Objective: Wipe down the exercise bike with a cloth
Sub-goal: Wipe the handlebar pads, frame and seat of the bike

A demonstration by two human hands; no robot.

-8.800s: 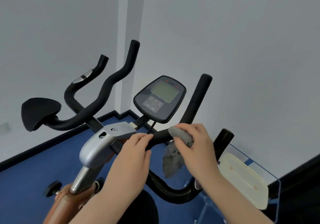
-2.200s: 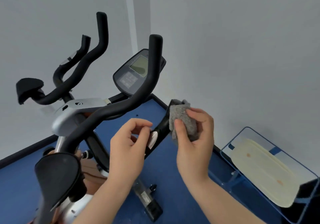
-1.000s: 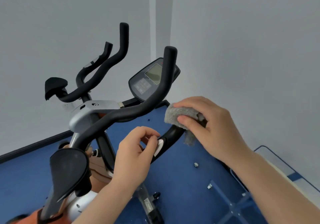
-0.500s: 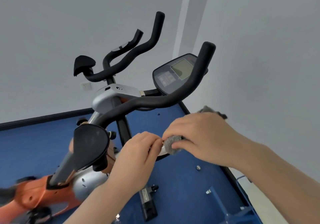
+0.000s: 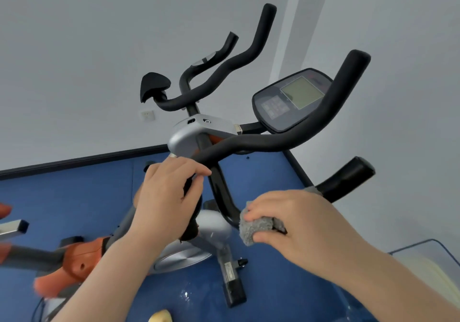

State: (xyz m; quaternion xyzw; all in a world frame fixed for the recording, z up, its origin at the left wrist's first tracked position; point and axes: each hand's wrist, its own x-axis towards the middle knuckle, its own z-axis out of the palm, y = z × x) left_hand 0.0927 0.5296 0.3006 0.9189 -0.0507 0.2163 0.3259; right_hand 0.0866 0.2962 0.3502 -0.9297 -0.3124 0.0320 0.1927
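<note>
The exercise bike fills the view: black curved handlebars, a silver stem cover, a black console with a grey screen, and an orange and silver body low on the left. My right hand wraps a grey cloth around the lower right handlebar loop and grips it there. My left hand curls over the near black elbow pad, which it mostly hides.
White walls meet in a corner behind the bike. The floor is blue with a black skirting. A clear-edged box with a cream lid sits at the lower right. A wall socket is on the left wall.
The view swung right and down. My left hand left the handlebar sensor and now grips the elbow pad. My right hand slid the cloth down along the lower bar.
</note>
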